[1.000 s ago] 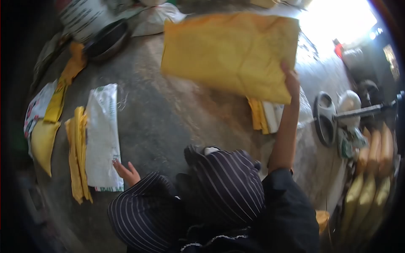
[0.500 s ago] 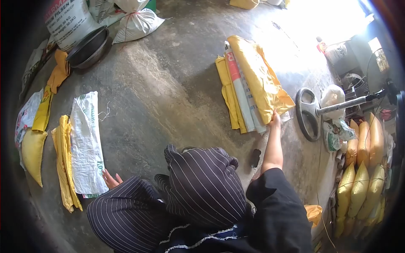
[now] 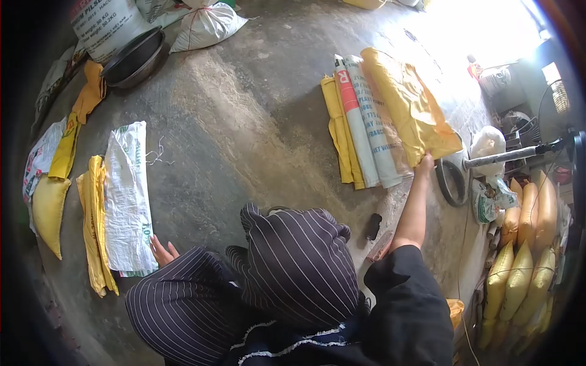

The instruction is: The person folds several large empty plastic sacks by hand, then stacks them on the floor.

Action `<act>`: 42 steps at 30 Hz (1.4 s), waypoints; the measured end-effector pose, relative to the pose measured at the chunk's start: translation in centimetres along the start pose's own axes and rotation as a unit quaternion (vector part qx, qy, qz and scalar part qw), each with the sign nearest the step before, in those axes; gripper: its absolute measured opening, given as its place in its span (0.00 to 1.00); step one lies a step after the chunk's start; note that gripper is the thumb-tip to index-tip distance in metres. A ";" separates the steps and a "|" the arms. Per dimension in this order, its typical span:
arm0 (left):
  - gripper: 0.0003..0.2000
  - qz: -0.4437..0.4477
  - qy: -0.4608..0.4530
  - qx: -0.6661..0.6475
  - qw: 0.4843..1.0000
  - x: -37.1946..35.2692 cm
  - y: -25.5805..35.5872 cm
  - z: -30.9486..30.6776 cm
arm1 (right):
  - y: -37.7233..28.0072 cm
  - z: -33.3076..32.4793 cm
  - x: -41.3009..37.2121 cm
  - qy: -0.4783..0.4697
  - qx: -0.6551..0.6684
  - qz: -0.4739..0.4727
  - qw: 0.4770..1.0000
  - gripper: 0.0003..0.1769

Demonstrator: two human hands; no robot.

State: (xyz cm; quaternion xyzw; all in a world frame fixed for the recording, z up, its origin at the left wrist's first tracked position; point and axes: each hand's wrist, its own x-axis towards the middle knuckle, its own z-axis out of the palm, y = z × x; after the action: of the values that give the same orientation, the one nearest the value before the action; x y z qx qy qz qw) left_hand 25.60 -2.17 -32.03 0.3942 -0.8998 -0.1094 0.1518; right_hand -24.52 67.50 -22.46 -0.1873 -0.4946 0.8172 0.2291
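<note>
My right hand (image 3: 425, 163) grips the near end of a folded yellow sack (image 3: 410, 104), which slants up and away over the floor on the right. Just left of it lie a printed white sack (image 3: 373, 116) with blue letters, a white and red one (image 3: 353, 122) and a narrow folded yellow sack (image 3: 340, 131). On the left, my left hand (image 3: 163, 251) has its fingers apart by the lower right edge of a folded white sack (image 3: 127, 201). Folded yellow sacks (image 3: 96, 226) lie along that white sack's left side.
A black basin (image 3: 135, 60) leans by a full printed sack (image 3: 110, 24) at upper left, near a tied white bag (image 3: 206, 27). A stand with a black ring (image 3: 452, 184) and filled yellow bags (image 3: 530, 274) are on the right. A small black object (image 3: 374, 226) lies on the floor.
My right hand has moved right with the yellow sack, uncovering more of the printed white sack. My left hand stays beside the folded white sack.
</note>
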 end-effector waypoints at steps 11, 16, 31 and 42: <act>0.26 0.008 0.074 -0.010 0.997 0.0 -1.2 0.7 | 5.8 -5.2 -0.8 0.194 -0.222 0.092 0.951 0.30; 0.27 0.022 0.093 -0.006 0.995 -0.5 -2.5 1.5 | 4.5 -2.8 -2.5 0.206 -0.474 0.040 0.855 0.37; 0.37 -0.612 0.080 -0.037 0.785 4.3 -10.6 -1.9 | 14.1 13.3 -28.5 -0.197 -0.548 -0.550 0.599 0.21; 0.39 -0.450 0.112 -0.195 0.864 1.1 -11.9 -2.2 | 20.7 15.0 -36.7 -0.447 -0.569 -0.314 0.615 0.10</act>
State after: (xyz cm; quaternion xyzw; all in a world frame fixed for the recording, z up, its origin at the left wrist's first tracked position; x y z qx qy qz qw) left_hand 33.72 -11.03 -33.54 0.7283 -0.5618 -0.2940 0.2597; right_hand -6.16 27.74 -31.47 0.2749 -0.9302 0.2328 0.0703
